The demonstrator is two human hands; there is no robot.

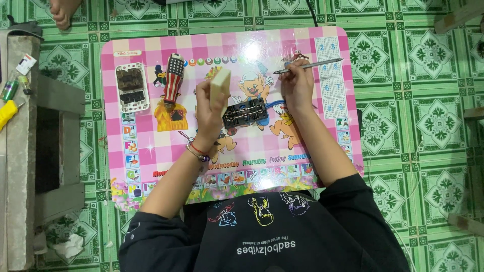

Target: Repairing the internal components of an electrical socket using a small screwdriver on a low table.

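My left hand [210, 108] holds a cream plastic cover plate [220, 86] upright above the pink checked children's table [151, 141]. My right hand [297, 88] grips a slim grey screwdriver [308, 66] that points right, its tip over the table's far right side. Between the two hands lies a black socket body [245, 113] with blue and red wires, flat on the table. Neither hand touches it.
A white frame with two dark socket modules [132, 86] lies at the table's left, beside a red, white and dark striped tool [173, 78]. A bare foot of another person [62, 12] shows at top left. A wooden bench with a yellow-handled tool [7, 113] stands left.
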